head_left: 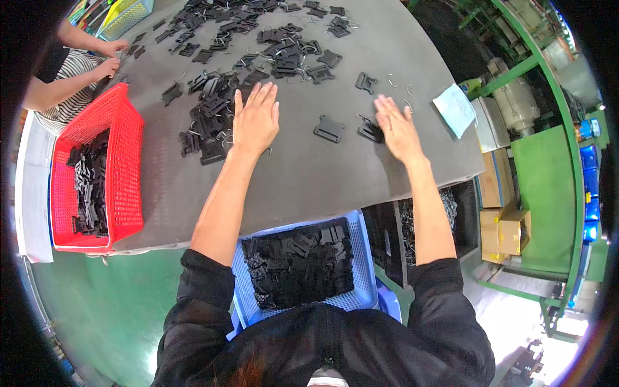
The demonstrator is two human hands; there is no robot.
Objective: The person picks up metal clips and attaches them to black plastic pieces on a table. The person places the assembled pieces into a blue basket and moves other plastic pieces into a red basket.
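Buckles (pixel 329 128) might spill off the tabletop (pixel 303 180) if swept too hard: left hand (pixel 256 122) loosely spread, right hand (pixel 396 130) beside one (whether pinching, I can't tell).

Bright, even light covers the table (pixel 296 184), leaving a soft shadow beside the right hand (pixel 398 132), which looks fairly sharp. White glare washes out the floor (pixel 495 316) at lower right. Fisheye distortion bends the green frame (pixel 576 168) at right, the edges soften, and the corners fall to black
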